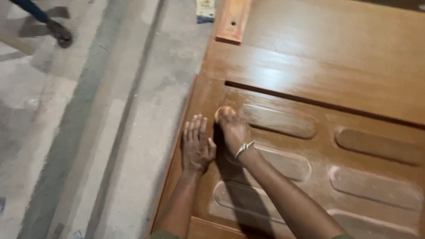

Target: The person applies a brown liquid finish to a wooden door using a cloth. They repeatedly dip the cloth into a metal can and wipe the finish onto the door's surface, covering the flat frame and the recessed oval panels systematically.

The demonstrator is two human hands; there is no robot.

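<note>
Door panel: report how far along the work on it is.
Done: the upper wooden door panel looks smooth and glossy. In hand: the left hand lies flat on the edge, while the right hand presses something small, hidden in its grip, against the surface. Left: pale dust covers the raised oval mouldings.

A grey concrete floor [88, 132] carries a brown panelled wooden door [336, 84] lying flat. On the door's far end rests a small orange-brown wooden block [233, 20] with a hole.

Both hands [212, 137] on the door panel [318, 79], floor [88, 132] left, perhaps a block [233, 20] behind.
</note>
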